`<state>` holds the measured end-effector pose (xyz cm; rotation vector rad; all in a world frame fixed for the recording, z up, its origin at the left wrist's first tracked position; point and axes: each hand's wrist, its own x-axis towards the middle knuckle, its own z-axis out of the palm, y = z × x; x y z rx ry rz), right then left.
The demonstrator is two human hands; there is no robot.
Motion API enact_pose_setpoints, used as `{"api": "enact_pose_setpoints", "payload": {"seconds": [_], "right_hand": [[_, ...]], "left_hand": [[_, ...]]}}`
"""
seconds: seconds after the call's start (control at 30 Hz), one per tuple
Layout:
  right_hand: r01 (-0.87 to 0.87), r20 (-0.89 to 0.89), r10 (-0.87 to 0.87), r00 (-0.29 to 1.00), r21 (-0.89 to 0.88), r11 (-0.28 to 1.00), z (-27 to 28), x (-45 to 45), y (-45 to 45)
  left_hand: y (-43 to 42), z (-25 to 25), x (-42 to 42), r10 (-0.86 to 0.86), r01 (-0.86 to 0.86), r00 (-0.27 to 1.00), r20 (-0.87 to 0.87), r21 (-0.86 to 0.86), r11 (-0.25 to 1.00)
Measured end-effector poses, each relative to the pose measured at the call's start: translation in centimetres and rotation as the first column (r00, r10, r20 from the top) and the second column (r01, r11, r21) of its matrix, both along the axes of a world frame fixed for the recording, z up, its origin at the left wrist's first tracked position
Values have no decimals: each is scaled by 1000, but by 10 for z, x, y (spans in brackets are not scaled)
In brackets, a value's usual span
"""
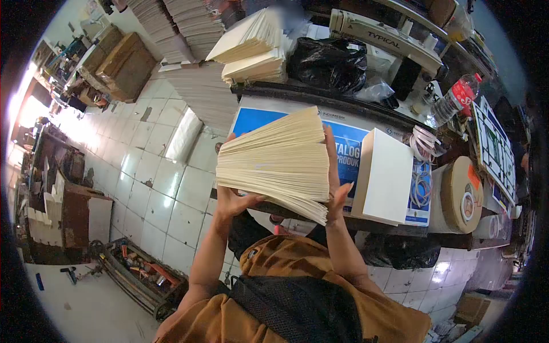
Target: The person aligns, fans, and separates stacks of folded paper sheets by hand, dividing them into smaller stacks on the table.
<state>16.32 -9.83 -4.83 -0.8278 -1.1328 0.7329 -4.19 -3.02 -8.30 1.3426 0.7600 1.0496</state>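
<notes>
A thick stack of cream paper sheets (274, 163) is held up in front of me, its edges fanned wide at the right and narrower at the left. My left hand (233, 201) grips its left end, with the thumb lying along the lower edge and the fingers mostly hidden behind. My right hand (337, 197) is closed against the right end, fingers along the far side and thumb up. Beneath is a blue catalog sheet (347, 154) on the workbench. Right of the held stack stands a squared block of cream paper (388, 177).
Transparent tape rings (423, 143) and a brown tape roll (462, 194) sit to the right. A bottle with a red label (457, 100) stands behind them. At the back are more paper stacks (254, 63) and a black plastic bag (327, 63). Left lies the tiled floor (148, 177).
</notes>
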Motion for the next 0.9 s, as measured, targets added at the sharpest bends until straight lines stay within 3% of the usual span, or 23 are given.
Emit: {"api": "enact_pose_setpoints", "payload": {"seconds": [0.1, 0.17, 0.23, 0.27, 0.3, 0.37, 0.47, 0.53, 0.57, 0.63, 0.7, 0.73, 0.83, 0.87, 0.9], "right_hand": [[121, -185, -149, 972, -154, 981, -9, 16, -15], [248, -252, -229, 940, 46, 968, -20, 21, -34], [350, -242, -313, 919, 130, 928, -36, 10, -47], [357, -265, -320, 910, 107, 928, -71, 11, -58], [312, -315, -293, 903, 9, 950, -142, 22, -74], [105, -541, -181, 821, -168, 980, -350, 56, -90], [-109, -308, 120, 944, 54, 993, -186, 38, -58], [118, 24, -115, 993, -148, 982, -159, 18, -56], [259, 205, -216, 955, -215, 942, -146, 9, -57], [396, 334, -292, 896, -304, 867, -128, 9, -54], [356, 229, -283, 931, -410, 840, -112, 13, -52], [410, 258, -331, 908, -378, 830, -74, 1, -50], [605, 493, -464, 736, -172, 777, -25, 7, -42], [577, 486, -437, 757, -181, 797, -8, 8, -41], [547, 477, -412, 776, -187, 816, 10, 9, -41]], "left_hand": [[-1, 7, -5, -36, 39, 998, 53, -44, 998], [-5, 11, -5, -58, 58, 998, -24, 32, 998], [-5, -6, -12, -59, 113, 975, -212, 251, 961], [-10, -1, -6, -62, 101, 982, -176, 224, 969], [-14, 3, -1, -63, 90, 988, -140, 197, 976], [-1, 20, 0, -48, 86, 994, -103, 399, 913], [15, 17, 5, -47, 56, 998, -30, 475, 878], [17, 12, 11, -31, 19, 999, 22, 415, 909], [18, 10, 15, -29, 8, 998, 49, 381, 925], [13, 22, 20, 32, -50, 998, 59, 344, 938], [11, 29, 25, 65, -78, 997, 51, 306, 949], [11, 37, 32, 108, -121, 992, 57, 317, 941], [25, 60, 49, 71, -76, 988, 137, 30, 997], [31, 63, 56, 41, -31, 970, 238, -45, 999], [34, 72, 57, 22, 18, 976, 217, -177, 984]]}}
